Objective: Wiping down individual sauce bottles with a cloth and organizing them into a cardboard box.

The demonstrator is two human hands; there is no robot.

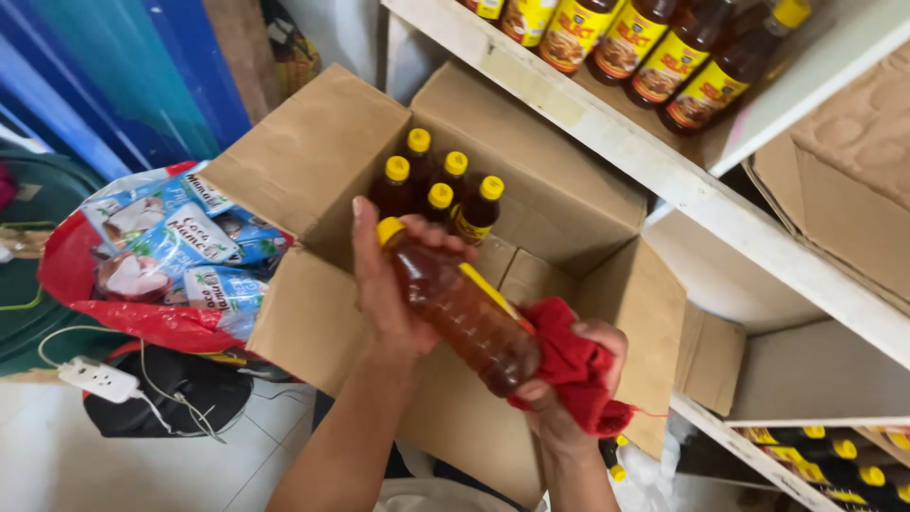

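Note:
My left hand (384,294) grips a bottle of brown liquid with a yellow cap (455,308), held tilted over an open cardboard box (313,161). My right hand (569,379) holds a red cloth (569,360) pressed against the bottle's lower end. Inside the box stand several more yellow-capped brown bottles (441,190), upright in the far corner.
A white shelf (664,171) at the right carries a row of similar bottles (654,43) above; more bottles (834,455) lie on a lower shelf. A red bag of blue packets (161,256) sits left of the box. A white power strip (100,379) lies on the tiled floor.

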